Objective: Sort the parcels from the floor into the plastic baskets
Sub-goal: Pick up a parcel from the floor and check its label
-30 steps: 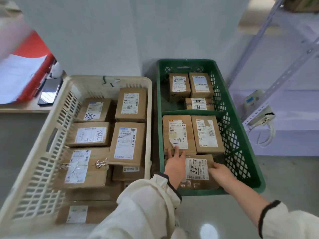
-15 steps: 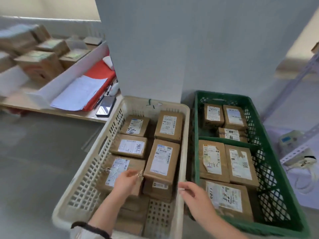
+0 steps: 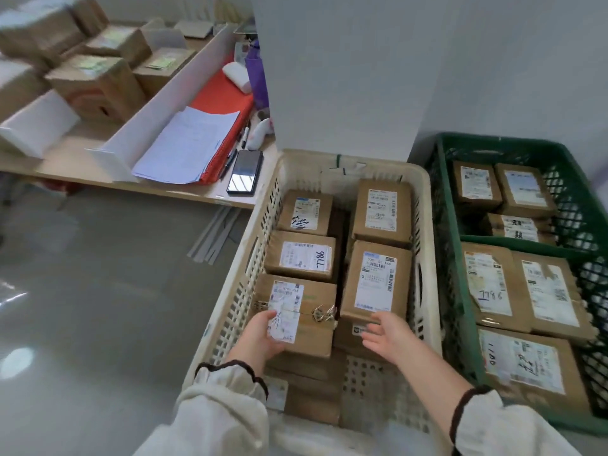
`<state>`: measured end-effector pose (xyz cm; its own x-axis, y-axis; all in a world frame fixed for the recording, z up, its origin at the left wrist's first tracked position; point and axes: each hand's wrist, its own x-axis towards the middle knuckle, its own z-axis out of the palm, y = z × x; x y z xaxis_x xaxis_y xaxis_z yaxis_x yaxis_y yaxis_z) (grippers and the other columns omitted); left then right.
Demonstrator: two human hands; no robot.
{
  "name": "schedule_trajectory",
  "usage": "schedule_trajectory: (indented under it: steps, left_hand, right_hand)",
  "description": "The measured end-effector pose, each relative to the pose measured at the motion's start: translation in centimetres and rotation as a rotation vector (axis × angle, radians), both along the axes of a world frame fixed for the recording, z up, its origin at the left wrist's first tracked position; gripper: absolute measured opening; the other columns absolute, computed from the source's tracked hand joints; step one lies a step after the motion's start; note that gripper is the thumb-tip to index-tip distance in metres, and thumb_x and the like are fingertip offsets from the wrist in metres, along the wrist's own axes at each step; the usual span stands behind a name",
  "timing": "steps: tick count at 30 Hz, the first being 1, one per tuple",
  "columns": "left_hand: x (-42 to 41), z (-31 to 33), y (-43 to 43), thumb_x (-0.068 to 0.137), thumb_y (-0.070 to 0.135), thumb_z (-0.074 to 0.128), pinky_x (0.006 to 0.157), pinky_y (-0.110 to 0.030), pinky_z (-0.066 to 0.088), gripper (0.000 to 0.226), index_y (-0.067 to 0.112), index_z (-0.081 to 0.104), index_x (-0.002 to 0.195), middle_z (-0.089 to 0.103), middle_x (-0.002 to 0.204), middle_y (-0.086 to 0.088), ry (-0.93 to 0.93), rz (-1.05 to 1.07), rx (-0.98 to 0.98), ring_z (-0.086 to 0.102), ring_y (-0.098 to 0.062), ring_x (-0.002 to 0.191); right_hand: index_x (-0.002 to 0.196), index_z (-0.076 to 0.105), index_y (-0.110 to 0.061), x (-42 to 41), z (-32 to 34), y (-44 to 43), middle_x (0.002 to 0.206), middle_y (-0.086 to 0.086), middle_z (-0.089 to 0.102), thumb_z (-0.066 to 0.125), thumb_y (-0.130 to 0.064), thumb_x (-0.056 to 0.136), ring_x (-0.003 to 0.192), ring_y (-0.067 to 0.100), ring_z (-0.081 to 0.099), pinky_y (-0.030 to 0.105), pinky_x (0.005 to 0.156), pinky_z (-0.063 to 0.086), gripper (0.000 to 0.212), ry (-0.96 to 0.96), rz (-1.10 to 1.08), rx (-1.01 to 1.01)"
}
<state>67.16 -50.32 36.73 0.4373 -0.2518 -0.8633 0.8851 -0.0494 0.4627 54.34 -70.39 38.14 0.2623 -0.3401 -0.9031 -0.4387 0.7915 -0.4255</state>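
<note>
A cream plastic basket (image 3: 378, 167) holds several brown labelled parcels. My left hand (image 3: 263, 334) grips the near left corner of a taped parcel (image 3: 312, 301) in it, thumb on the white label. My right hand (image 3: 388, 334) hangs open inside the basket, fingers spread, just below the near edge of a tall parcel (image 3: 375, 281) and apart from the taped one. To the right stands a green plastic basket (image 3: 513, 144), split by a divider, with several more parcels, one marked 7786 (image 3: 487, 284).
A low wooden table (image 3: 184, 189) at the left carries papers, a red folder, a phone (image 3: 245, 172) and stacked cardboard boxes (image 3: 95, 83). A white pillar (image 3: 345, 77) rises behind the baskets. Grey floor (image 3: 98, 307) lies open to the left.
My left hand slid to the taped parcel's near corner and took hold. My right hand left the cream basket's rim and came inside it. The view swung left.
</note>
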Motion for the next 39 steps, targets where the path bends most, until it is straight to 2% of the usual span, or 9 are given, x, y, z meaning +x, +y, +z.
schedule_trajectory:
  steps: [4, 6, 9, 11, 15, 22, 33, 36, 39]
  left_hand:
    - [0.5, 0.8, -1.5, 0.092, 0.014, 0.054, 0.094, -0.047, 0.043, 0.043, 0.002, 0.041, 0.132, 0.047, 0.136, -0.024, 0.157, 0.148, 0.041, 0.047, -0.037, 0.124]
    - [-0.1, 0.4, -1.4, 0.093, 0.013, 0.050, 0.097, -0.046, 0.040, 0.046, 0.002, 0.037, 0.136, 0.045, 0.138, -0.025, 0.098, 0.147, 0.119, 0.043, -0.038, 0.128]
    - [-2.0, -1.2, 0.0, 0.086, 0.016, 0.045, 0.105, -0.049, 0.040, 0.054, -0.006, 0.038, 0.135, 0.039, 0.142, -0.028, 0.078, 0.364, 0.058, 0.040, -0.041, 0.130]
    - [-2.5, -1.7, 0.2, 0.092, 0.016, 0.041, 0.105, -0.051, 0.039, 0.052, 0.000, 0.032, 0.140, 0.031, 0.148, -0.023, 0.099, 0.315, 0.114, 0.034, -0.040, 0.135]
    - [-1.7, -1.8, -1.2, 0.097, 0.009, 0.040, 0.113, -0.058, 0.017, 0.058, 0.004, 0.013, 0.148, 0.018, 0.153, -0.025, 0.184, 0.182, 0.130, 0.018, -0.044, 0.140]
    - [-1.6, -3.3, -2.1, 0.095, -0.003, 0.038, 0.113, -0.056, 0.021, 0.057, 0.002, 0.016, 0.147, 0.018, 0.151, -0.029, 0.194, 0.172, 0.115, 0.020, -0.046, 0.139]
    - [-2.2, -2.4, -1.8, 0.095, 0.004, 0.044, 0.113, -0.056, 0.018, 0.062, 0.007, 0.013, 0.149, 0.016, 0.154, -0.025, 0.202, 0.153, 0.074, 0.023, -0.043, 0.139]
    - [-3.0, -1.2, -0.9, 0.096, 0.010, 0.046, 0.112, -0.054, 0.023, 0.060, 0.009, 0.018, 0.148, 0.021, 0.153, -0.022, 0.110, 0.078, 0.107, 0.030, -0.040, 0.137]
    - [-4.4, 0.4, -0.1, 0.094, 0.011, 0.050, 0.104, -0.047, 0.038, 0.050, 0.008, 0.035, 0.141, 0.040, 0.142, -0.015, -0.086, -0.063, 0.277, 0.048, -0.031, 0.120]
  right_hand:
    - [0.142, 0.031, -0.001, 0.1, -0.4, -0.2, 0.146, 0.025, 0.034, 0.040, -0.009, 0.098, 0.130, 0.039, 0.042, 0.047, 0.104, 0.037, 0.046, -0.012, -0.095, -0.040]
    - [0.141, 0.032, 0.000, 0.2, -0.6, -0.4, 0.144, 0.027, 0.037, 0.040, -0.007, 0.098, 0.128, 0.039, 0.044, 0.047, 0.103, 0.039, 0.045, -0.014, -0.133, -0.057]
    - [0.141, 0.031, 0.001, 0.2, -0.8, -0.6, 0.143, 0.028, 0.038, 0.038, -0.007, 0.099, 0.128, 0.040, 0.044, 0.047, 0.104, 0.038, 0.044, -0.015, -0.162, -0.065]
    - [0.142, 0.029, 0.001, 0.1, -1.0, -0.7, 0.143, 0.028, 0.037, 0.036, -0.008, 0.100, 0.129, 0.040, 0.043, 0.047, 0.106, 0.037, 0.044, -0.008, -0.164, -0.072]
    - [0.143, 0.028, 0.000, -0.2, -1.2, -0.6, 0.144, 0.028, 0.036, 0.035, -0.009, 0.100, 0.130, 0.040, 0.042, 0.047, 0.107, 0.036, 0.045, -0.022, -0.183, -0.056]
    - [0.143, 0.029, 0.000, -1.0, -2.7, 0.3, 0.146, 0.022, 0.038, 0.035, -0.011, 0.100, 0.128, 0.038, 0.044, 0.047, 0.105, 0.037, 0.045, -0.032, -0.155, -0.066]
    - [0.145, 0.029, -0.004, -2.1, -1.6, 0.4, 0.146, 0.016, 0.041, 0.037, -0.017, 0.100, 0.128, 0.038, 0.045, 0.048, 0.104, 0.037, 0.047, -0.067, -0.055, -0.031]
    - [0.145, 0.029, -0.006, -2.9, -0.6, 0.9, 0.143, 0.015, 0.045, 0.038, -0.022, 0.100, 0.125, 0.037, 0.047, 0.047, 0.102, 0.039, 0.049, -0.076, 0.003, -0.045]
    - [0.145, 0.031, -0.009, -4.2, 0.9, 2.0, 0.142, 0.014, 0.046, 0.038, -0.026, 0.100, 0.124, 0.037, 0.049, 0.047, 0.100, 0.040, 0.048, -0.090, 0.093, -0.064]
